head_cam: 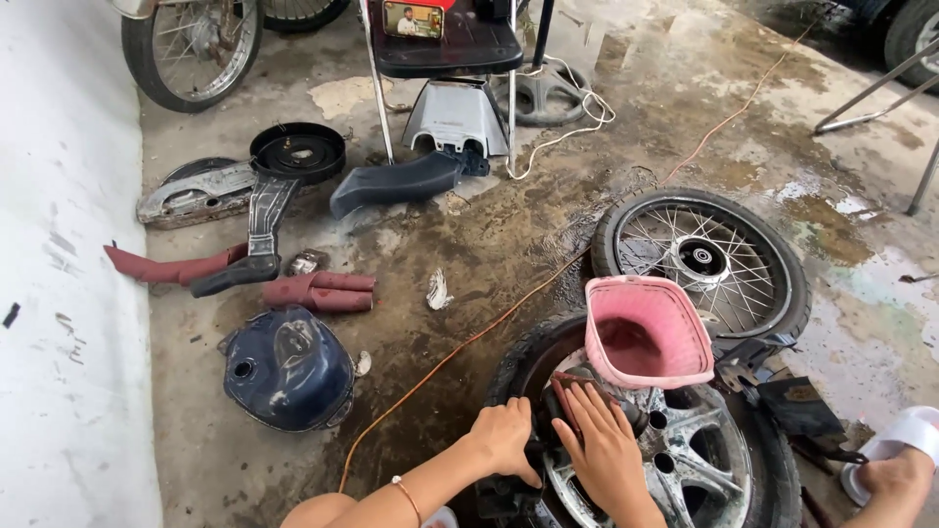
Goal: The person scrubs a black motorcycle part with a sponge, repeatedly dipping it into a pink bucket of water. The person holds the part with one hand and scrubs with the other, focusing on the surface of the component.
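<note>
Bare forearms, no sleeves in view. 1 thin bangle of gold-coloured metal around the left wrist (404, 492), just behind the left hand (504, 435). Nothing worn on the right hand (606, 445): no ring, no glove.

— Nearest? Cast wheel (675, 450) on the floor (509, 225), both hands on its hub, basket (648, 332) atop.
— Behind? Spoked wheel (702, 259). Far left, fuel tank (287, 369) by the wall (59, 293); chair (445, 44) at back.
</note>
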